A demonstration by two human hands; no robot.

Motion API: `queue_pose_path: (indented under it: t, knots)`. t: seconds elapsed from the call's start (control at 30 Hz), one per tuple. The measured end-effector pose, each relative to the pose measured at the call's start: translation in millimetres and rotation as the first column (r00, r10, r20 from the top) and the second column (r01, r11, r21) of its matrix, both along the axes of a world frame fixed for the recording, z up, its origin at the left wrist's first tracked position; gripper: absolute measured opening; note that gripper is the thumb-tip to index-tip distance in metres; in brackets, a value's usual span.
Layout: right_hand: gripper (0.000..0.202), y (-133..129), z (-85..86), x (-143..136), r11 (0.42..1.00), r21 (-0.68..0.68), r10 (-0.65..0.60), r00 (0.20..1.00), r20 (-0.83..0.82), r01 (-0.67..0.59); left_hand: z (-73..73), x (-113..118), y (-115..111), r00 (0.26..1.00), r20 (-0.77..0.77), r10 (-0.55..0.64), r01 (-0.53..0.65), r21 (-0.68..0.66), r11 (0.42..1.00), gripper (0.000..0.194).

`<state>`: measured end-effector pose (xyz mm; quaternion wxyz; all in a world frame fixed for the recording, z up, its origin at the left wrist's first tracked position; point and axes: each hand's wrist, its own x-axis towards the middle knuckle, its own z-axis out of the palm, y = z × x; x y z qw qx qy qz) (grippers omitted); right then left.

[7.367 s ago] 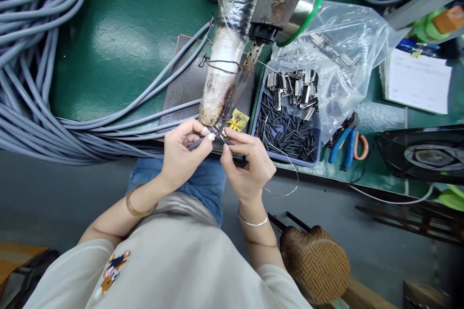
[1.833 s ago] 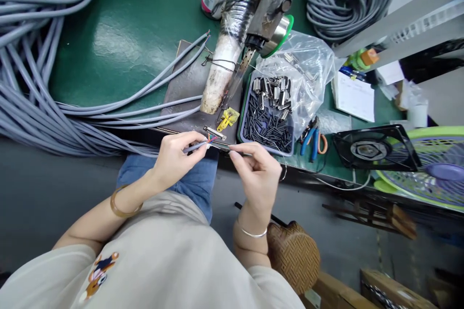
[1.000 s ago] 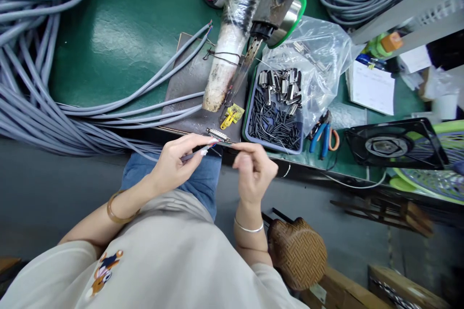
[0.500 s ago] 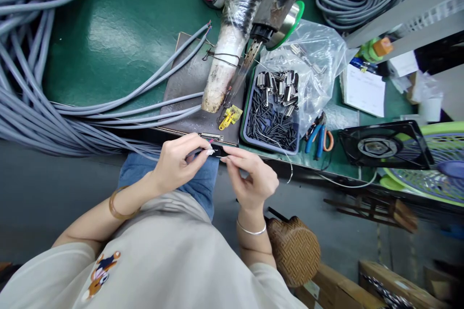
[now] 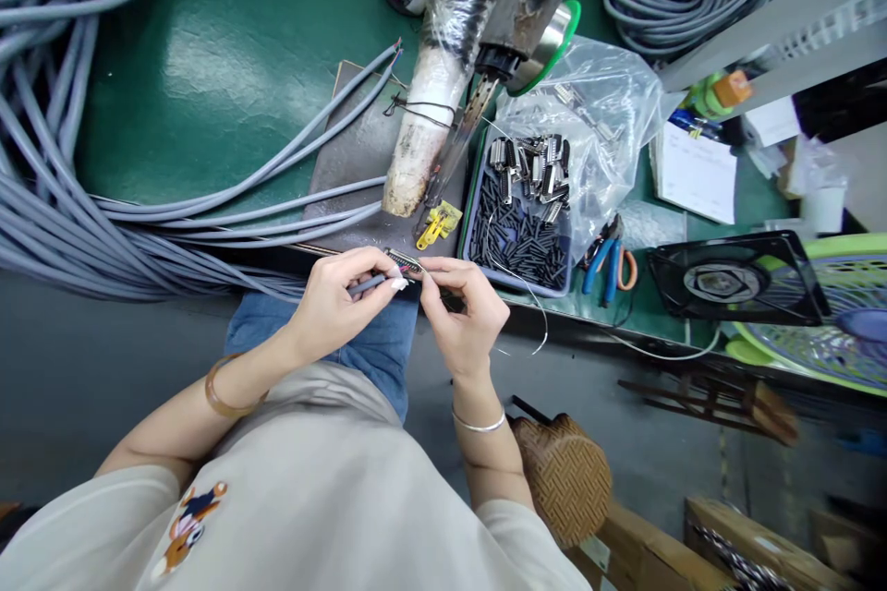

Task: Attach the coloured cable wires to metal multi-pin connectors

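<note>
While the left hand [image 5: 339,300] grasps the cable [image 5: 367,284] between thumb and forefinger, the cable end points between two and three o'clock, its coloured cores [image 5: 407,269] at the connector [image 5: 400,259]. The connector's long axis runs from ten to four o'clock. It lies at the six-o'clock edge of the mat [image 5: 350,152], just beyond the left fingertips at one o'clock and near the right fingertips at ten — finger contact cannot be determined. The right hand [image 5: 461,305] pinches a thin wire [image 5: 545,323]. From the connector, the clip [image 5: 439,223] lies between one and two o'clock.
</note>
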<state>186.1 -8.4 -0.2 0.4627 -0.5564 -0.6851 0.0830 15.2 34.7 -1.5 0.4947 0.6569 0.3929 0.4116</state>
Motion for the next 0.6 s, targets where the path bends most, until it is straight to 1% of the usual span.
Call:
queue_pose_path:
  t: [0.07, 0.13, 0.23, 0.4, 0.6]
  knots:
    - [0.015, 3.9, -3.9, -2.2, 0.999, 0.049, -0.017, 1.0, 0.017, 0.016, -5.2, 2.3, 1.8, 0.998, 0.041, 0.05, -0.049, -0.028, 0.998, 0.007]
    - [0.017, 6.7, -7.5, -3.6, 0.994, 0.105, -0.023, 0.997, 0.067, 0.016, -9.6, 5.5, 4.0, 0.994, 0.062, 0.094, -0.09, -0.058, 0.994, 0.006]
    - [0.02, 10.0, -10.5, -4.7, 0.988, 0.154, -0.029, 0.994, 0.106, 0.013, -11.9, 10.8, 8.0, 0.987, 0.045, 0.153, -0.151, -0.049, 0.987, 0.005]
    - [0.02, 15.1, -9.9, -5.5, 0.988, 0.152, -0.042, 0.998, 0.056, 0.033, -7.9, 17.5, 14.2, 0.977, 0.023, 0.214, -0.214, 0.039, 0.976, 0.004]
    - [0.018, 19.8, -7.7, -4.5, 0.989, 0.143, -0.049, 0.998, 0.039, 0.043, -5.3, 21.6, 19.0, 0.969, -0.006, 0.247, -0.246, 0.08, 0.966, 0.006]
